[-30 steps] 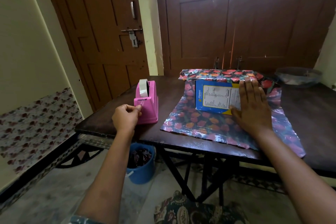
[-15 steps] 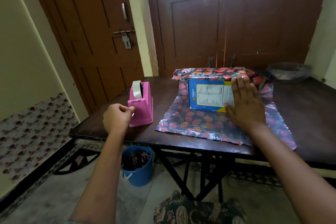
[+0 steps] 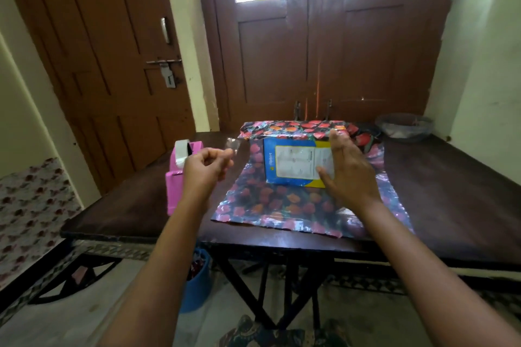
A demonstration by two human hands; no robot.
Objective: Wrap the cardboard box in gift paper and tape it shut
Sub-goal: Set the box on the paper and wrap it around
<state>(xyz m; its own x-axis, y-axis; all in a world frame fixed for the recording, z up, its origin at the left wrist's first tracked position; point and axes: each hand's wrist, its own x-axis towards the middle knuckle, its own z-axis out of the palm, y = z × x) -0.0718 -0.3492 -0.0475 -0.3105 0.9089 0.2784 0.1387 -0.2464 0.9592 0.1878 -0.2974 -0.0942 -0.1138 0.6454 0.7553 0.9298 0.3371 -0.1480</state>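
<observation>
- Lying flat on the gift paper (image 3: 282, 205), towards its far half, a cardboard box (image 3: 293, 162) is recorded: blue face, a yellow band along the right and near edges, and a white printed label across the middle. The label's print is too blurred to be read.
- Gift paper: a glossy sheet with red, orange and pink flowers on a dark ground, spread on the table (image 3: 135, 205). Its near edge is crinkled and lies close to the table's front edge. Its far edge is turned up in a fold just behind the box.
- Right hand (image 3: 348, 169): held over the right part of the box, fingers straight and together, their tips at the far fold of paper and the thumb on the label. Whether the palm presses down cannot be told.
- Left hand (image 3: 207, 167): raised above the table between dispenser and paper. A short piece of clear tape (image 3: 232, 146) is pinched between thumb and forefinger, and the other fingers are curled.
- Tape dispenser (image 3: 177, 186): pink, upright near the table's left edge, with a white tape roll (image 3: 181, 153) seated in its top.
- Bowl (image 3: 404, 127): grey, at the far right corner of the table, well apart from the box.
- Bucket (image 3: 197, 284): blue, on the floor under the table's left side.
</observation>
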